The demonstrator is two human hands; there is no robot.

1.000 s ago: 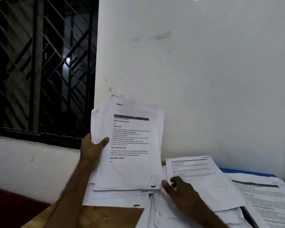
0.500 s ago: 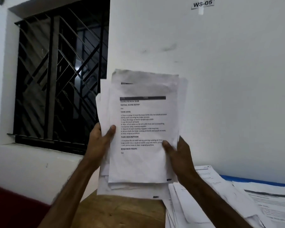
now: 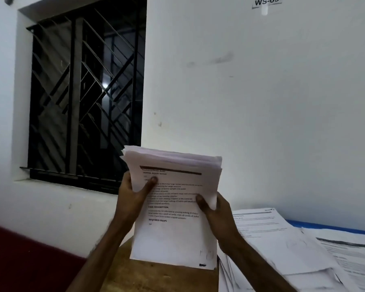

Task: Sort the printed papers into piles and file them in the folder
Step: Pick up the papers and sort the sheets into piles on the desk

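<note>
I hold the stack [image 3: 177, 234] in both hands, upright in front of me, printed side facing me. My left hand [image 3: 133, 199] grips its left edge high up: the thumb lies across the front of the top sheet, just under the dark header bar, and the fingers are curled round behind, out of sight. My right hand [image 3: 217, 216] pinches the right edge about halfway down, thumb on the print, fingers behind the sheets.

The stack is thick. Its top edges show as a slightly uneven fan of white. The top sheet reads "INITIAL SCENE SETUP", "TASK DESCRIPTION" and "REQUIRED PROPS", and there is a faint pen mark near its lower right corner. The bottom edge is down at the table [image 3: 156, 279], a brown wooden one; I cannot tell whether it touches.

To the right, the loose papers [image 3: 282, 239] lie flat on the table in overlapping layers, just beside my right wrist. A blue edge [image 3: 329, 226] shows behind them against the wall; I cannot tell what it belongs to.

Beyond, to the left, a dark window [image 3: 86, 98] with a metal grille is set in the white wall. A label [image 3: 267, 2] high up reads "WS-05".
</note>
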